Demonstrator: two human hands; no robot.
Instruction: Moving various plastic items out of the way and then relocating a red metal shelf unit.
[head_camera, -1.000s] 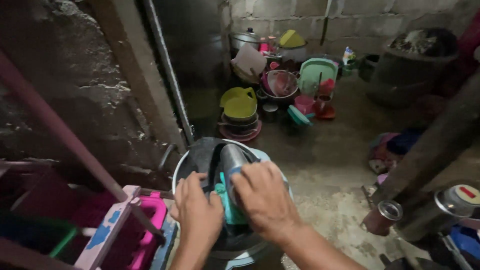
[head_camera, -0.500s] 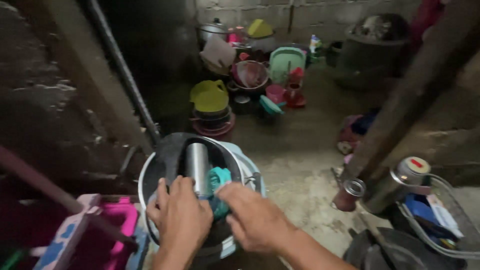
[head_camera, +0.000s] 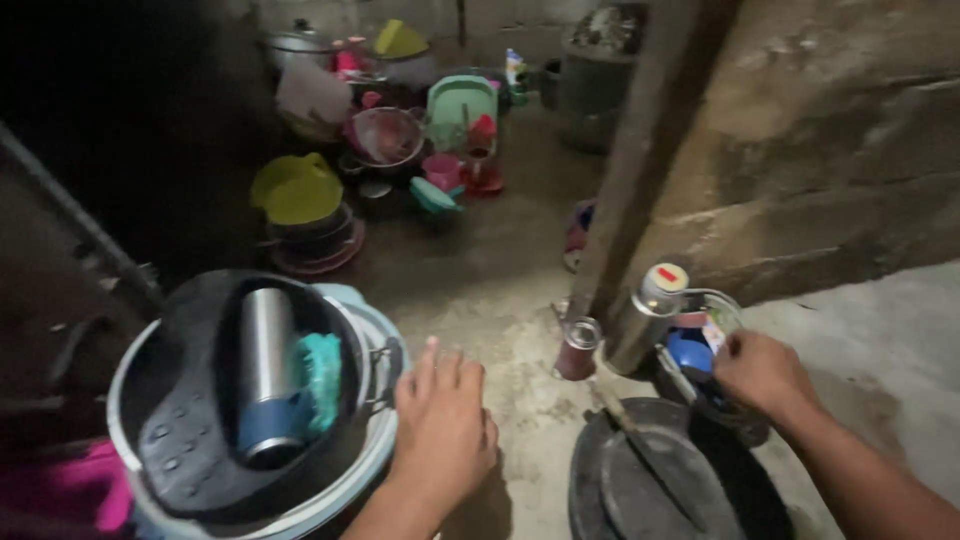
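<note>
A round basin (head_camera: 135, 370) at the lower left holds a dark ridged tray, a steel flask (head_camera: 265, 375) lying on its side and a teal scrubbing cloth (head_camera: 320, 375). My left hand (head_camera: 440, 430) hovers just right of the basin's rim, fingers apart, holding nothing. My right hand (head_camera: 765, 375) reaches to the right and rests on the rim of a small container (head_camera: 700, 345) with blue and colourful items inside. A tall steel thermos (head_camera: 645, 315) with a white cap stands beside that container.
A small metal cup (head_camera: 578, 347) stands on the concrete floor. A dark round pan (head_camera: 665, 480) with a knife across it lies at the bottom. Plastic bowls, a yellow-green lid (head_camera: 295, 190), plates and a pot are piled at the back. A wooden post (head_camera: 650, 150) rises at the right.
Both hands have left the flask and cloth in the basin. My right hand has swung right to the small container by the thermos. The view has panned right.
</note>
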